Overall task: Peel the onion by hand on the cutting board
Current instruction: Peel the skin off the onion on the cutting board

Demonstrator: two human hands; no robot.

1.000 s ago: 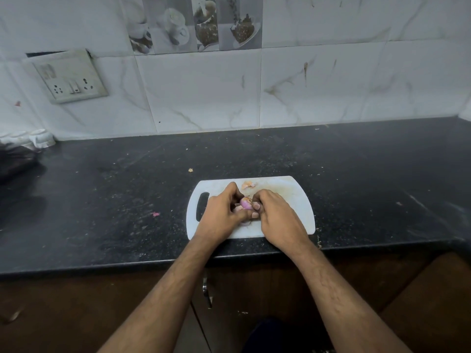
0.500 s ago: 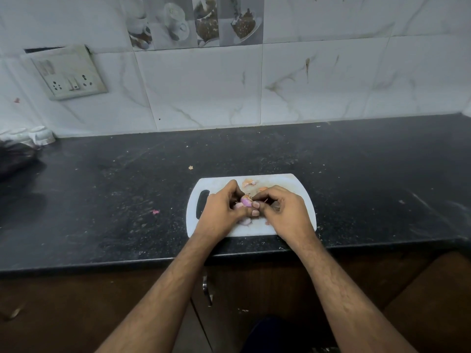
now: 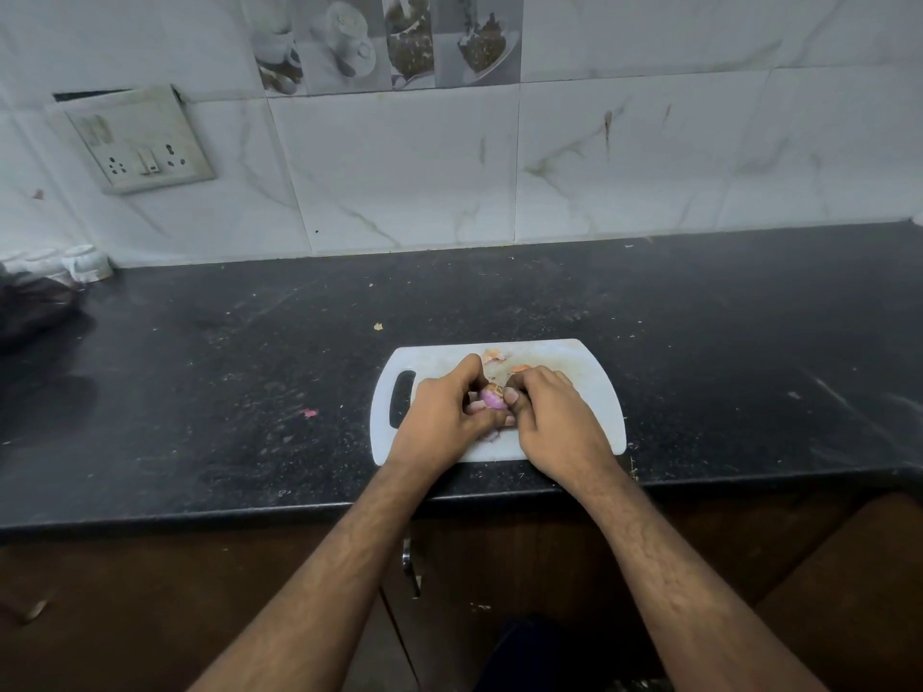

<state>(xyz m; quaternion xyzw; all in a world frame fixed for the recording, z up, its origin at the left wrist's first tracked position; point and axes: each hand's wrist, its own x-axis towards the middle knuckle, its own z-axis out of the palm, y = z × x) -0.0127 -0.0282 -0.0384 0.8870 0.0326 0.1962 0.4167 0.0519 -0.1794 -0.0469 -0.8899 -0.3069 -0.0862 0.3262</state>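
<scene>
The onion — small, purple, with a scrap of brown skin on its top — sits between the two hands above the middle of the board, mostly hidden by fingers. The left hand cups it from the left and below, fingers curled round it, so that only its upper face shows in the gap. The right hand closes in from the right, thumb tip pressed against the onion's right side and the other fingers curled over the top, pinching at the skin. Whether the onion touches the board cannot be told; the hands cover that.

Peel scraps lie on the board just beyond the hands. The board is white with a slot handle at its left end, and lies near the front edge of a black counter. A pink fleck lies on the counter left of the board — a tan one farther back. On the tiled wall, upper left, is a socket.
</scene>
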